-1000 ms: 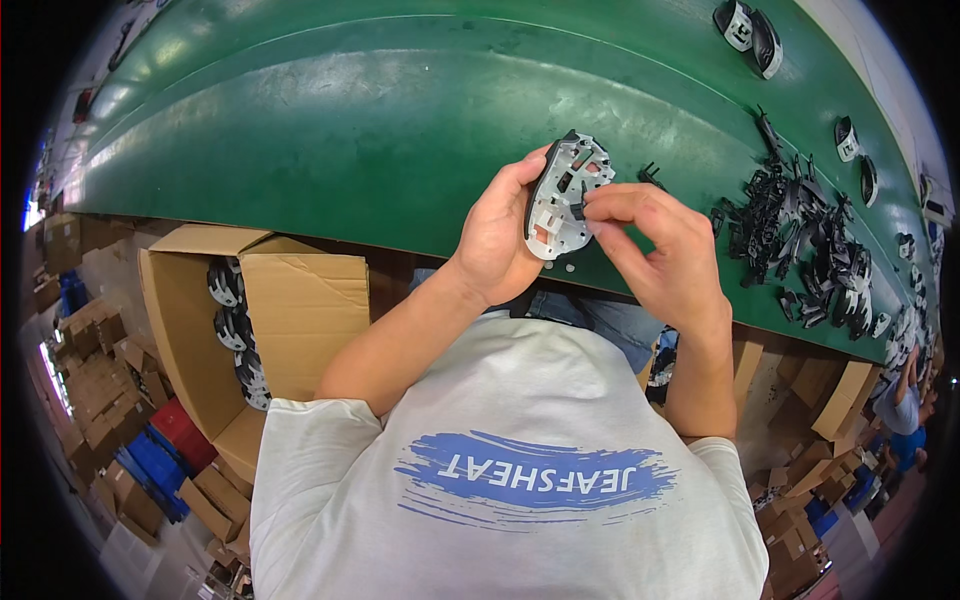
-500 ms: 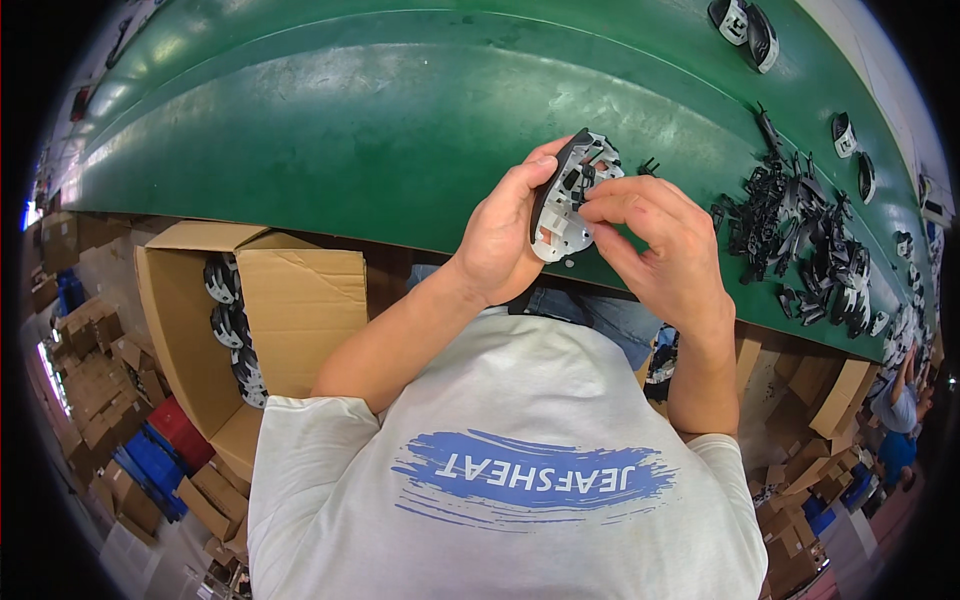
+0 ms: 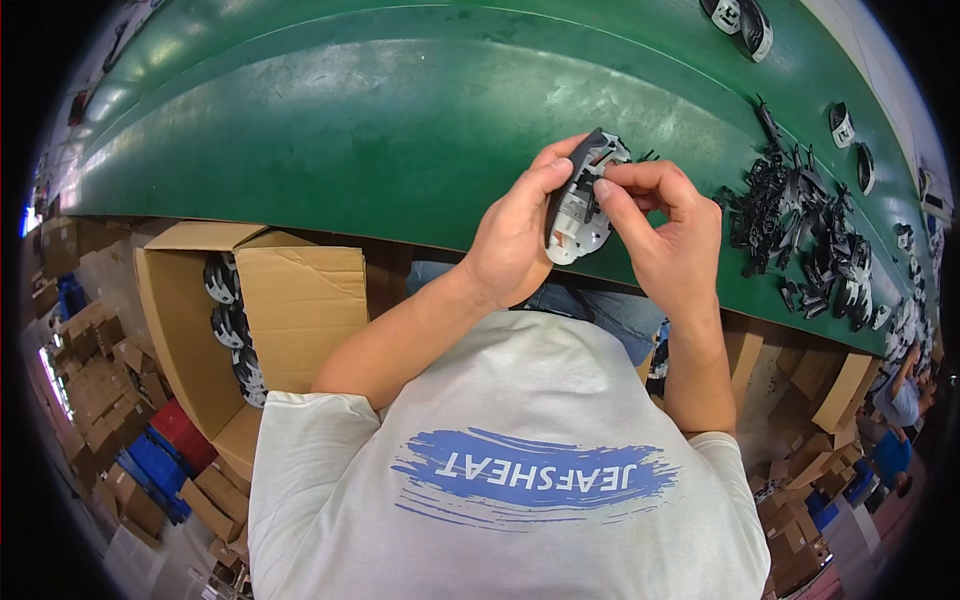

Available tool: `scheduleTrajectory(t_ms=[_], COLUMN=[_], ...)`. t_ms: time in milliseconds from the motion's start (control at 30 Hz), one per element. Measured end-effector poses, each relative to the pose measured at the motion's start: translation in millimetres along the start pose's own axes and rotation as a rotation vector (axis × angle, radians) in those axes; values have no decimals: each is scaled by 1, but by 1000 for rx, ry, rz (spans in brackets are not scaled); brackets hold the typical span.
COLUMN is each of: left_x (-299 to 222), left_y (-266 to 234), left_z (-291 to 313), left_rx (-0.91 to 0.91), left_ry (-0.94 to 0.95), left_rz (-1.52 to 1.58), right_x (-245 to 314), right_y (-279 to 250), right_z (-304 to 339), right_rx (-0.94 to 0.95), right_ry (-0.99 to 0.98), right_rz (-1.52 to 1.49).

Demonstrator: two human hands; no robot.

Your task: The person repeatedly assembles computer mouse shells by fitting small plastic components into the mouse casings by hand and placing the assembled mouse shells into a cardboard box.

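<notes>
A curved black-and-grey plastic shell (image 3: 578, 215), shaped like a computer mouse cover, stands tilted above the near edge of the green table. My left hand (image 3: 512, 228) is wrapped round its black outer side, so the grey inner face turns to the right. Over that inner face, my right hand (image 3: 665, 215) has thumb and forefinger pinched together at a small black part (image 3: 590, 186). The fingertips mostly cover this part, and its kind is too small to make out.
To the right on the green table (image 3: 330, 130) lies a heap of black plastic parts (image 3: 785, 215), with grey-and-black shells (image 3: 750, 30) farther back. An open cardboard box (image 3: 300, 310) holding several shells stands at my left. Other people (image 3: 893, 430) are at the far right.
The shell and my left hand have shifted slightly right. My right thumb and forefinger have come up and closed toward the shell's upper inner part.
</notes>
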State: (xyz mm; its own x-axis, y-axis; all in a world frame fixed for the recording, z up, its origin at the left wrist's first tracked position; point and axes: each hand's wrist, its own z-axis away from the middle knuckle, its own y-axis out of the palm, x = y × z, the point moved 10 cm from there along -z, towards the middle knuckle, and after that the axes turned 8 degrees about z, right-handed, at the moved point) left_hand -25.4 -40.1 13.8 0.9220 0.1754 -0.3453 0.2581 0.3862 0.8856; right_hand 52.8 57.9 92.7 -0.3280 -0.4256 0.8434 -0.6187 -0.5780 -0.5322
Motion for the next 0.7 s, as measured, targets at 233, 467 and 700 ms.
scheduleTrajectory(t_ms=[233, 467, 700], left_x=[5, 5, 21], left_y=[5, 6, -12], left_z=[4, 4, 0], left_rx=[11, 35, -45], left_ry=[103, 76, -34], left_rz=[-153, -64, 46], right_x=[-3, 15, 9], right_y=[1, 2, 6], right_z=[3, 11, 12], right_rx=[-88, -166, 5], right_ry=[27, -328, -217], right_rz=[94, 250, 196])
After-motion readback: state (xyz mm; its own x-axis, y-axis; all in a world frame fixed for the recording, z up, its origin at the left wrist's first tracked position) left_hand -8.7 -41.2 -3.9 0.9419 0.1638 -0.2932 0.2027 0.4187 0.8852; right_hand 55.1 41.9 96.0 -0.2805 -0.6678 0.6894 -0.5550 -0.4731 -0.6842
